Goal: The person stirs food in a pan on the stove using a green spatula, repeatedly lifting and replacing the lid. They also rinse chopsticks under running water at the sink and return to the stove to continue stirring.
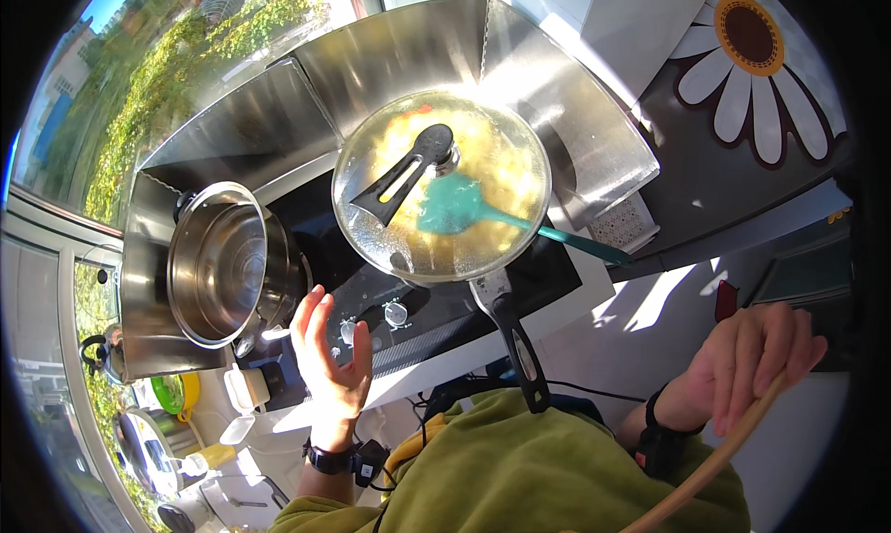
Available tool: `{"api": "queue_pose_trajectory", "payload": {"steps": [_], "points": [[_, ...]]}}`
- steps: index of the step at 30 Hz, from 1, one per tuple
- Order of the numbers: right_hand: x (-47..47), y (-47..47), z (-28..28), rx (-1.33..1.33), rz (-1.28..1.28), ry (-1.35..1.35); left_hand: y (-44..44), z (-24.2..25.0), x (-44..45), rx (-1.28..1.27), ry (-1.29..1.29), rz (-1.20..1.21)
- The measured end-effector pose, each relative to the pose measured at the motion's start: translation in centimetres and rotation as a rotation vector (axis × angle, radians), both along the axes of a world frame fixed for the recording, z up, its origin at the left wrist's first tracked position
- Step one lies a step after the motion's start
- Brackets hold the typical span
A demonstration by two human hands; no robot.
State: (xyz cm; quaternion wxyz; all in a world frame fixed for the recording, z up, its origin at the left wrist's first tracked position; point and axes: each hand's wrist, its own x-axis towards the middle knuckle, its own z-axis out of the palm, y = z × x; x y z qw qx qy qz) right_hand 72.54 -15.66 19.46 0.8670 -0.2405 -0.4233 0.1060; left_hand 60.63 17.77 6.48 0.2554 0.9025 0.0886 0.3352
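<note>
My left hand (330, 359) is raised near the front edge of the black cooktop (431, 314), fingers apart and holding nothing. Beyond its fingertips stands a steel pot (223, 268), uncovered. My right hand (759, 366), at the right, grips the end of a long wooden handle (710, 467); its other end runs out of view at the bottom. A frying pan sits on the cooktop, its black handle (518, 352) towards me. A glass lid (369, 234) with a black knob (411, 171) covers yellowish food. Under the lid lies a teal spatula (581, 244), its handle sticking out over the rim.
Metal splash guards (411, 60) stand behind and beside the pans. A perforated white container (623, 227) is at the right, near a flower-shaped mat (766, 81). At the lower left are a green-yellow colander (188, 394), a white container (247, 387) and a cutting board (247, 502).
</note>
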Motion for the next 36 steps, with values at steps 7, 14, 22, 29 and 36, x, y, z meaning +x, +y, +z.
{"api": "queue_pose_trajectory", "payload": {"steps": [7, 14, 22, 29, 36], "points": [[-3.1, 3.1, 0.6, 0.047, 0.011, 0.018, 1.0, -1.5, -4.2, -0.148, 0.038, -0.037], [-5.2, 7.5, -0.4, 0.12, 0.366, 0.21, 2.4, -2.2, -6.5, -0.141, -0.02, -0.032], [-4.4, 6.5, -0.7, 0.0, -0.152, 0.404, 2.8, -3.4, -10.2, -0.25, 0.206, -0.035], [-6.8, 7.7, -1.2, -0.433, -0.386, 0.348, -0.5, -5.7, -18.5, -0.522, 0.414, 0.115], [-8.9, 7.5, -3.2, -0.501, -0.135, 0.338, -7.5, -8.1, -26.9, -0.878, 0.331, 0.428]]}}
